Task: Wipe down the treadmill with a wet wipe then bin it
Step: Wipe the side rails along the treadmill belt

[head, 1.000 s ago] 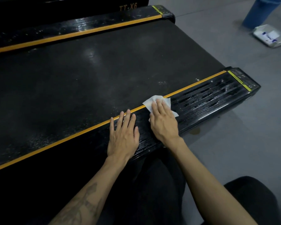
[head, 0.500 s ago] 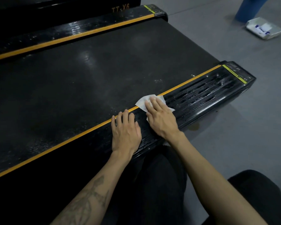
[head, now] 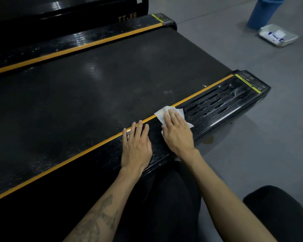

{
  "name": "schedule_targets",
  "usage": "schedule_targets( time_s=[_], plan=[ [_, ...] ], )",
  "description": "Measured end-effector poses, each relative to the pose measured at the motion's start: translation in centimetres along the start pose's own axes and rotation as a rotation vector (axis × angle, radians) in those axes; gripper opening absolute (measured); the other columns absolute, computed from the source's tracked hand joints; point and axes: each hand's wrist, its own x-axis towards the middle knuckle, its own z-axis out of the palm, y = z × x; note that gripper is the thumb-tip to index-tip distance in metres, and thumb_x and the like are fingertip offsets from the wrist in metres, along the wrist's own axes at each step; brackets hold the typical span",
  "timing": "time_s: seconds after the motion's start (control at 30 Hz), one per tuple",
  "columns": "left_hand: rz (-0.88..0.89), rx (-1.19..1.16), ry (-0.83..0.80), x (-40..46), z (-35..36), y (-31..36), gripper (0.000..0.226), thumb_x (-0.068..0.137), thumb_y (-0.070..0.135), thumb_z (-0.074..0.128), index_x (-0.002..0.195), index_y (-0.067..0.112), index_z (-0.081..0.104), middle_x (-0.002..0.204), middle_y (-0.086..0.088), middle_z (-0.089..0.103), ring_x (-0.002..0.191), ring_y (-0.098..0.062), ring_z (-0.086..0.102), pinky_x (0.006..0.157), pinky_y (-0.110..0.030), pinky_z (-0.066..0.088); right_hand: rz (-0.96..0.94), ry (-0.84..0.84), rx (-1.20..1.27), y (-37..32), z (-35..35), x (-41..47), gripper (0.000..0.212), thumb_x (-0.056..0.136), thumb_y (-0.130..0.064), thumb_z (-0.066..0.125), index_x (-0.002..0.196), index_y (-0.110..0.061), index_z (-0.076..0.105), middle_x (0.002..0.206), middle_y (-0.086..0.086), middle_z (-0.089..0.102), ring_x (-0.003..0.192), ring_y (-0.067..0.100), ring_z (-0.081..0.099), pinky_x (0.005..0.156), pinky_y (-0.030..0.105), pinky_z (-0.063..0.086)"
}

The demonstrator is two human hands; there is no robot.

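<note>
Both hands have barely shifted over the last second: the right hand (head: 177, 132) still presses the wet wipe (head: 166, 113) flat on the near side rail (head: 217, 103) of the treadmill (head: 94, 95), and the left hand's fingers, briefly curled half a second ago, lie straight again. Right fingers are straight and close together on top of the wipe, which sticks out from under them toward 12 o'clock and overlaps the rail's orange stripe (head: 80, 154). At 9 o'clock from it, just beside, the left hand (head: 136, 145) rests palm down on the same rail, fingers (head: 140, 127) slightly spread, tips reaching the stripe, holding nothing. On the grey floor (head: 252, 154) at 1 o'clock, well apart, stands a blue bin (head: 262, 13) with a white tray (head: 278, 36) just beside it.
</note>
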Motion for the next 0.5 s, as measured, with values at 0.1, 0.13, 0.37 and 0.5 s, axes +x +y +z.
schedule_targets(
  time_s=[0.1, 0.13, 0.37, 0.5],
  plan=[
    [-0.011, -0.014, 0.011, 0.4, -0.1, 0.2, 0.046, 0.105, 0.026, 0.038, 0.149, 0.015, 0.048, 0.161, -0.009, 0.041, 0.152, -0.028, 0.033, 0.124, -0.057, 0.026, -0.036, -0.009, 0.002, -2.0, 0.0, -1.2, 0.065, 0.105, -0.039, 0.014, 0.158, -0.005, 0.031, 0.165, 0.021, 0.027, 0.155, 0.035, 0.022, 0.123, 0.047, 0.023],
    [-0.016, -0.017, 0.013, 0.5, -0.1, 0.4, 0.045, 0.105, 0.025, 0.039, 0.147, 0.015, 0.05, 0.159, -0.01, 0.043, 0.151, -0.029, 0.034, 0.123, -0.057, 0.026, -0.074, -0.01, 0.007, -1.9, -0.2, -0.9, 0.067, 0.104, -0.041, 0.012, 0.158, -0.007, 0.031, 0.165, 0.021, 0.027, 0.155, 0.034, 0.021, 0.123, 0.047, 0.023],
    [-0.018, -0.02, 0.03, 0.6, 0.0, 0.6, 0.043, 0.106, 0.028, 0.041, 0.145, 0.013, 0.051, 0.157, -0.012, 0.046, 0.15, -0.029, 0.036, 0.123, -0.056, 0.027, 0.029, 0.07, 0.046, -1.1, -0.6, -1.5, 0.066, 0.105, -0.042, 0.017, 0.157, -0.007, 0.037, 0.164, 0.018, 0.03, 0.154, 0.032, 0.025, 0.124, 0.048, 0.027],
    [-0.01, -0.011, 0.025, 0.8, 0.1, 0.6, 0.044, 0.107, 0.029, 0.039, 0.147, 0.014, 0.048, 0.159, -0.012, 0.043, 0.152, -0.028, 0.033, 0.124, -0.056, 0.026, -0.096, 0.023, 0.053, -2.1, -0.6, -1.6, 0.067, 0.104, -0.043, 0.013, 0.159, -0.009, 0.031, 0.167, 0.016, 0.024, 0.157, 0.03, 0.019, 0.126, 0.047, 0.021]
  ],
)
